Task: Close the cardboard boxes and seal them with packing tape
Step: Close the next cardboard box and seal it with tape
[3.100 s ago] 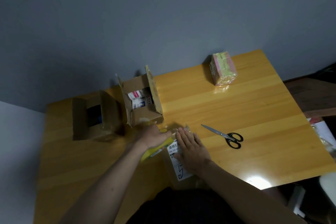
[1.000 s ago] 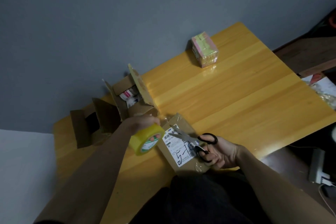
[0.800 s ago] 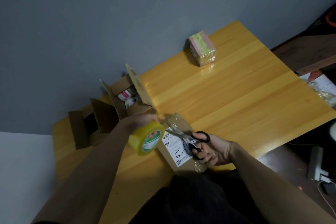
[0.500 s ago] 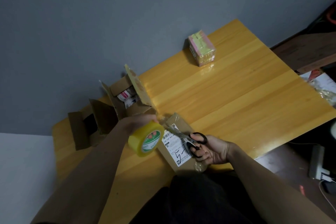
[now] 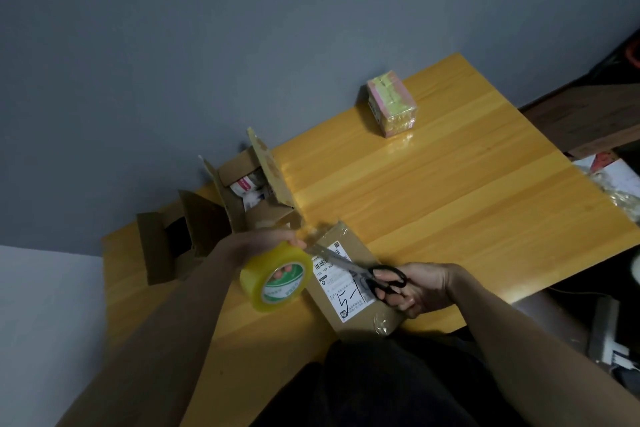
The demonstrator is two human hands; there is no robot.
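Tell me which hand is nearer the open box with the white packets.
Left. The left hand, holding the tape roll, sits just in front of that open box; the right hand, gripping the scissors, is farther off.

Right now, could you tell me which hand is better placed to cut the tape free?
Right hand: it grips the scissors, blades pointing at the tape strip; the left hand holds the roll.
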